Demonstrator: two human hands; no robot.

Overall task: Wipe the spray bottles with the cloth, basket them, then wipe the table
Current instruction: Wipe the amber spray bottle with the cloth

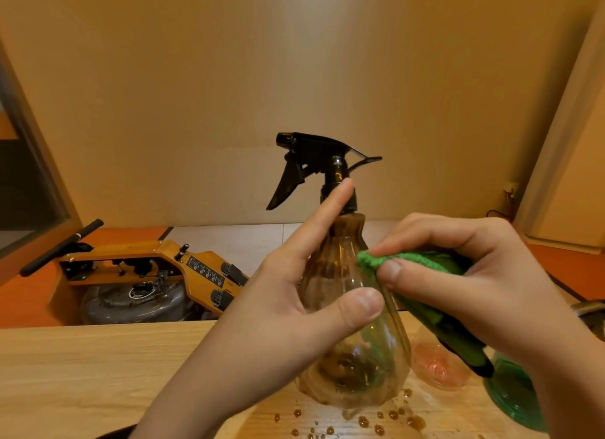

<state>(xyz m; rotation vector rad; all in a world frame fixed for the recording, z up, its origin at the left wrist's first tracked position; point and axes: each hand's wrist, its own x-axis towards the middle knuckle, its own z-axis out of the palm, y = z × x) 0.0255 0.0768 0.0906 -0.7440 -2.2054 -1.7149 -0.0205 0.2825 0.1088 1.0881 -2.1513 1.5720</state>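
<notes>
My left hand (288, 294) grips a clear ribbed spray bottle (347, 268) with a black trigger head, holding it lifted above the wooden table (82, 373). The index finger lies along the bottle's neck and the thumb presses on its front. My right hand (474, 275) pinches a folded green cloth (422, 275) against the bottle's right shoulder. A pink spray bottle (435, 366) and a green spray bottle (514, 399) stand on the table at the right, partly hidden behind my right hand. No basket is in view.
Several water drops (363, 420) lie on the table below the lifted bottle. Beyond the far table edge, a wooden rowing machine (147, 275) with a water tank sits on the floor at the left. A plain wall rises behind.
</notes>
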